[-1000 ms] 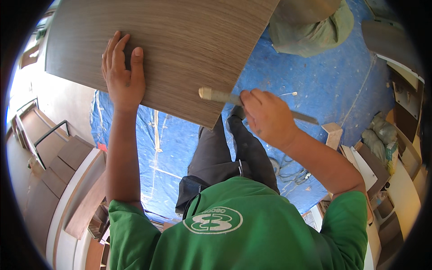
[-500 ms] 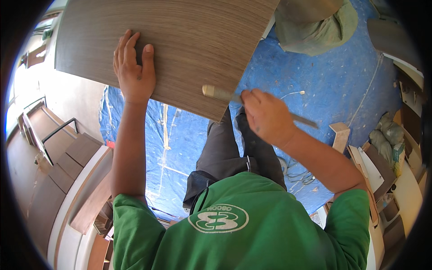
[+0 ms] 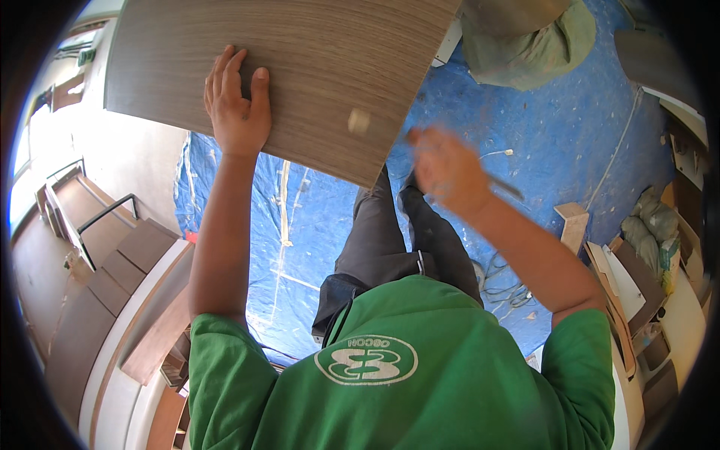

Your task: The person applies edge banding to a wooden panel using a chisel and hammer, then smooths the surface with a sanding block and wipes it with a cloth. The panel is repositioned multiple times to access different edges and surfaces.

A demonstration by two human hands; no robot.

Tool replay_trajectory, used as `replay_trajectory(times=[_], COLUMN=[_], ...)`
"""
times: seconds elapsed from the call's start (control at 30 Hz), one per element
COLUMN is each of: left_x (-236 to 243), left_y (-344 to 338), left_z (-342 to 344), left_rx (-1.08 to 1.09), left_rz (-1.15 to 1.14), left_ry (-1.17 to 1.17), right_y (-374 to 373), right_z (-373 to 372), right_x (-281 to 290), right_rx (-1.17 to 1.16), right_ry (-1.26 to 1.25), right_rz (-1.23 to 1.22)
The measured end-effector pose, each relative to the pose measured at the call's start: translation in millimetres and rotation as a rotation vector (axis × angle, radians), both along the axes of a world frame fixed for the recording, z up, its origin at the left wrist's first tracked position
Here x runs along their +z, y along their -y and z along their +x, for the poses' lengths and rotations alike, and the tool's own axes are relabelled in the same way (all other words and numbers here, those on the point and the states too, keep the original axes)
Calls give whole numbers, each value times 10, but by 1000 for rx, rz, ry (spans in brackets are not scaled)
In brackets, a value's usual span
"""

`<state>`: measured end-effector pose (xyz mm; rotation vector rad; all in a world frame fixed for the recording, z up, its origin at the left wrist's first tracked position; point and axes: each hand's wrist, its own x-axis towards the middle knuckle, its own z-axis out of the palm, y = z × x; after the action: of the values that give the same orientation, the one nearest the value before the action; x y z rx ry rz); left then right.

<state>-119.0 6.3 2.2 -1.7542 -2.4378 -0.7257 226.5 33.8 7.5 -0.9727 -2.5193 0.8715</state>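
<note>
A wood-grain panel (image 3: 315,67) in grey-brown lies in front of me at the top of the view. My left hand (image 3: 238,112) rests flat on it near the close edge, fingers stretched out and thumb apart. Just beyond the panel's right edge, my right hand (image 3: 450,169) is closed around a long, narrow, file-like tool (image 3: 507,187), smeared by motion. Its blunt tan end shows as a blur over the panel near the right-hand corner, and a thin grey end sticks out behind the hand. Whether the tool touches the panel I cannot tell.
A blue sheet (image 3: 517,127) covers the floor. A greenish cloth or sack (image 3: 532,56) stands at the far right. Boards and bags (image 3: 649,225) are piled along the right side, near a cable (image 3: 502,281). Brown boards (image 3: 112,277) line the left.
My right hand and the tool have moved slightly away from me, with the tan end higher over the panel. My left hand stays on the panel; the whole view has shifted slightly.
</note>
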Motion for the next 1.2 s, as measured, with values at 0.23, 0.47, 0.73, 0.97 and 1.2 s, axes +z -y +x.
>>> replay_trajectory(times=[0.23,0.47,0.73,0.97,1.2], left_x=[49,254,337,68,-144], left_y=[19,380,1279,1201,1484], left_z=[12,512,1786,1993,2362], left_rx=[42,541,131,194,-182], left_rz=[-7,284,-266,-253,-345], left_ry=[4,91,454,367,601], right_y=[365,430,1304,1842,2142], right_z=[184,1718,3559,4472,4904], right_x=[325,165,-236,-510,-592], right_rx=[-219,-452,-595,-798,-1014], right_ry=[-117,312,567,564,391], right_rz=[-496,-470,-613,-698,-827])
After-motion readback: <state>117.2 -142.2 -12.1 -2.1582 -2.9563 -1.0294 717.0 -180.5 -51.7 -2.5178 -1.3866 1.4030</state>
